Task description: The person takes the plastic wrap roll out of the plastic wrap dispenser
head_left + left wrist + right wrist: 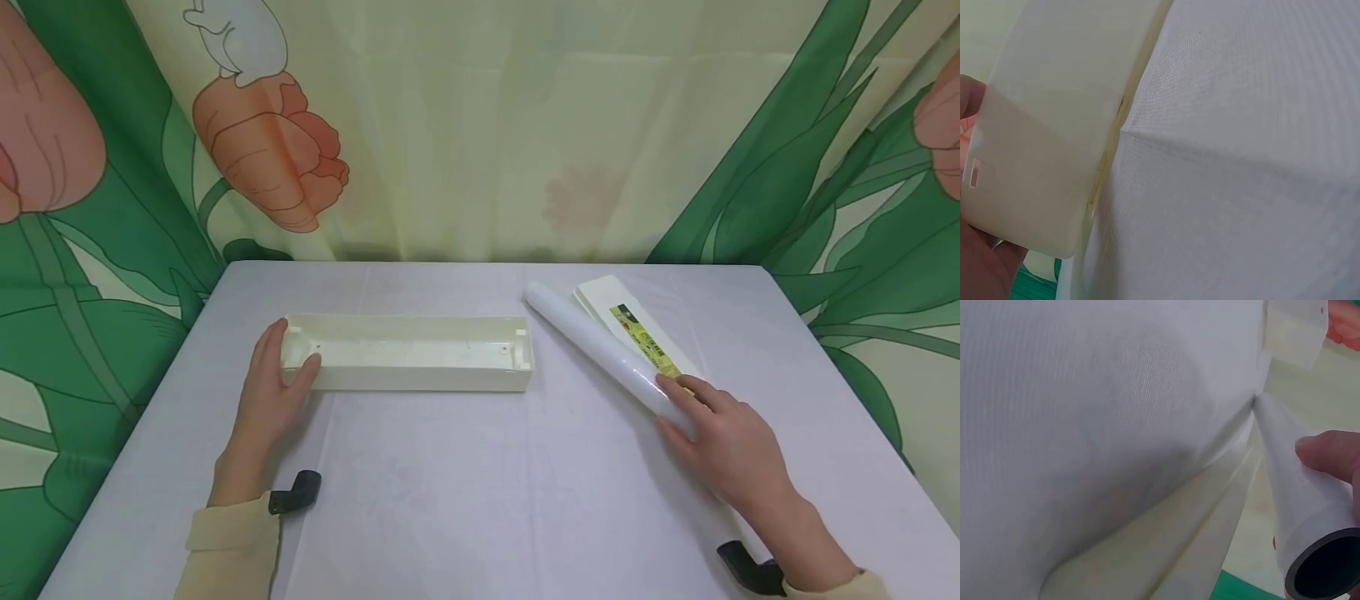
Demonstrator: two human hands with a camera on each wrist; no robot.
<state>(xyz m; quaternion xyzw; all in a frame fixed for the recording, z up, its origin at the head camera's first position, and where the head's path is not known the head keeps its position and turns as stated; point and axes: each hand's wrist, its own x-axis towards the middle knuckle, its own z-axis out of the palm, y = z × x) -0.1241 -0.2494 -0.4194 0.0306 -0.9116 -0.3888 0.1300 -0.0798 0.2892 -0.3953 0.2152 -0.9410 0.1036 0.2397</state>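
Observation:
A long cream open-topped box (pixel 420 381) lies near the table's far side. My left hand (pixel 272 396) grips its left end, thumb at the near wall and fingers round the far corner; the left wrist view shows the box's outer wall (pixel 1054 125) close up. On the right, my right hand (pixel 731 446) holds the near end of a shiny white roll of cling film (pixel 592 342), slanted toward the far middle. Its dark hollow core (pixel 1329 572) faces the right wrist camera, with the thumb (pixel 1329 453) along the film.
Beside the roll lies a long cream lid (pixel 607 292) with a yellow-green label (pixel 647 340), partly covered by the roll and right hand. A white cloth (pixel 427 483) covers the table. Behind its far edge hangs a printed curtain (pixel 480 150).

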